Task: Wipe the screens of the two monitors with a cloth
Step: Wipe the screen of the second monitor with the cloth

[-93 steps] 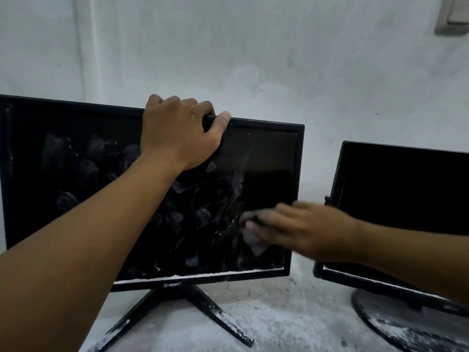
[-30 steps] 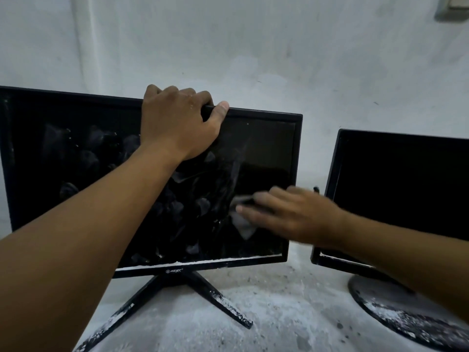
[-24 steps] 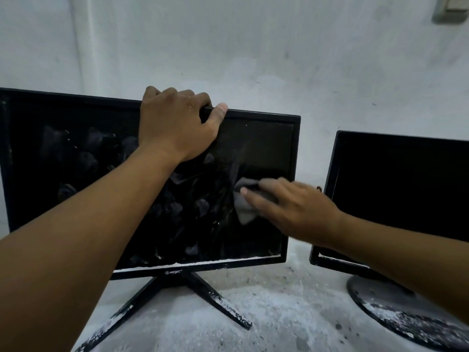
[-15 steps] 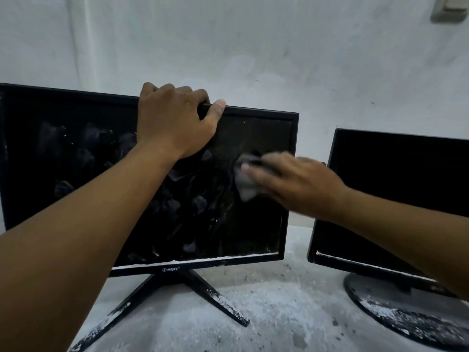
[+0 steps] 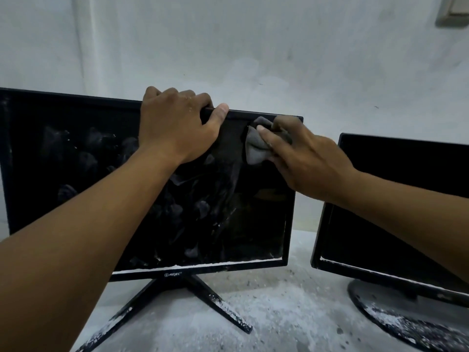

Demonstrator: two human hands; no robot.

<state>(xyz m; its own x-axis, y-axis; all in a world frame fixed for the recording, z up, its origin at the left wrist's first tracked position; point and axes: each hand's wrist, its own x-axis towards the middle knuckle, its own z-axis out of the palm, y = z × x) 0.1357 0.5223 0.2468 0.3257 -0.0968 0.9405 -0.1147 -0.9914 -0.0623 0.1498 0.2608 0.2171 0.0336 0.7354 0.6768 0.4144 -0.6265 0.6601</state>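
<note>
Two black monitors stand side by side on a dusty surface. The left monitor (image 5: 76,174) has a smeared, dusty screen and a forked stand. My left hand (image 5: 177,125) grips its top edge, fingers curled over the back and thumb along the bezel. My right hand (image 5: 307,161) holds a crumpled grey cloth (image 5: 255,146) and presses it on the screen near the upper right corner. The right monitor (image 5: 406,179) has a darker screen and a round base; my right forearm crosses in front of it.
White powder and dust cover the grey surface (image 5: 279,313) under both stands and line the lower bezels. A pale wall (image 5: 253,47) stands close behind the monitors, with a switch plate (image 5: 454,11) at the upper right. A narrow gap separates the two monitors.
My right hand has moved the cloth up the right side of the left screen, from near the lower part to the top corner. My left hand has kept its grip on the top edge.
</note>
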